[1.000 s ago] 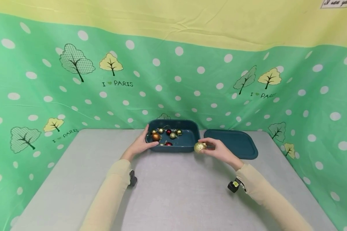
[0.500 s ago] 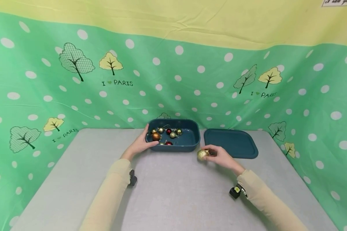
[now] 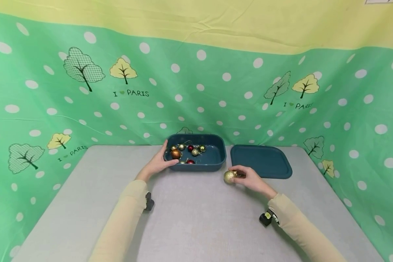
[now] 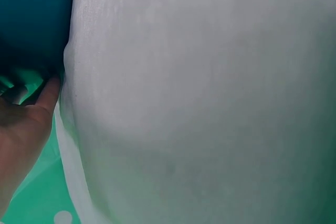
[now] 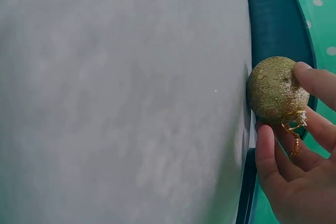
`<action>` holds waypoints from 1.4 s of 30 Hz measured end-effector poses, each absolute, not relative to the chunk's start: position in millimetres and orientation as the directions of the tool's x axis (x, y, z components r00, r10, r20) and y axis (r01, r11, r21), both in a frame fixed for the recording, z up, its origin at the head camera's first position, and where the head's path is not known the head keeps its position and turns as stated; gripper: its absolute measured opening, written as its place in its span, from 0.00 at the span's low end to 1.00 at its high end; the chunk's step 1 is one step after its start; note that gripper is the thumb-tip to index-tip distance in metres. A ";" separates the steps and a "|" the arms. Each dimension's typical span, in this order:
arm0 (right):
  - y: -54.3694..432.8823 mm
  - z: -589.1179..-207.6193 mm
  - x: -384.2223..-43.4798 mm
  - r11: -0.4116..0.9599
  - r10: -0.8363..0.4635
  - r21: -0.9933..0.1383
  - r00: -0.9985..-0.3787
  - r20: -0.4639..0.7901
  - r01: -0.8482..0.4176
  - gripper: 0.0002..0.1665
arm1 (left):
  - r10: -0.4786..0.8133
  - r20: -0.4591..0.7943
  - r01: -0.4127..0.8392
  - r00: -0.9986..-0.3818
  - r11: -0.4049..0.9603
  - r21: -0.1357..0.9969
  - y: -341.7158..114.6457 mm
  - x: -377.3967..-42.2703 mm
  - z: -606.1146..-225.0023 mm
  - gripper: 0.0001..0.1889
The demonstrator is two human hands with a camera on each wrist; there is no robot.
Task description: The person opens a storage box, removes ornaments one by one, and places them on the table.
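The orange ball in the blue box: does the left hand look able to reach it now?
Probably yes: the left hand holds the blue box right beside the orange ball, and the lid lies aside, leaving access free.

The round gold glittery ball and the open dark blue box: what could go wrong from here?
The round gold glittery ball is pinched between thumb and fingers of the right hand, so it could slip and roll over the grey table. Its thin gold cord hangs beside the fingers and might catch on one. The left hand holds one end of the dark blue rectangular box; a jerk could set the small shiny balls inside rolling.
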State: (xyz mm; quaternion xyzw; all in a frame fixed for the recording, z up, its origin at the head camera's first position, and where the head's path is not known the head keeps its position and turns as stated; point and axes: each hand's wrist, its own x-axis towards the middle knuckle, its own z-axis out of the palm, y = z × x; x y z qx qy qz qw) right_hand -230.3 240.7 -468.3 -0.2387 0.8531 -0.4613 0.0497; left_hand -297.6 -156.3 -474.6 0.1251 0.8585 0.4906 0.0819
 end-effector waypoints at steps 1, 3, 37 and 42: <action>240.5 -468.5 -230.1 0.461 -0.450 -0.811 -0.883 0.136 -0.360 0.24 | 0.297 -0.015 0.138 -0.955 0.486 0.863 -156.3 -298.0 -474.9 0.56; 240.3 -468.7 -229.3 0.467 -0.443 -0.809 -0.886 0.136 -0.358 0.24 | 0.299 -0.015 0.139 -0.954 0.486 0.863 -155.8 -298.4 -475.3 0.56; 216.4 -423.6 -242.9 0.393 -0.373 -0.846 -0.903 0.213 -0.362 0.25 | 0.297 -0.019 0.133 -0.955 0.482 0.866 -157.5 -299.5 -476.9 0.57; 199.7 -411.0 -240.3 0.345 -0.383 -0.872 -0.900 0.206 -0.346 0.25 | 0.304 -0.013 0.139 -0.953 0.473 0.870 -158.1 -299.3 -477.4 0.58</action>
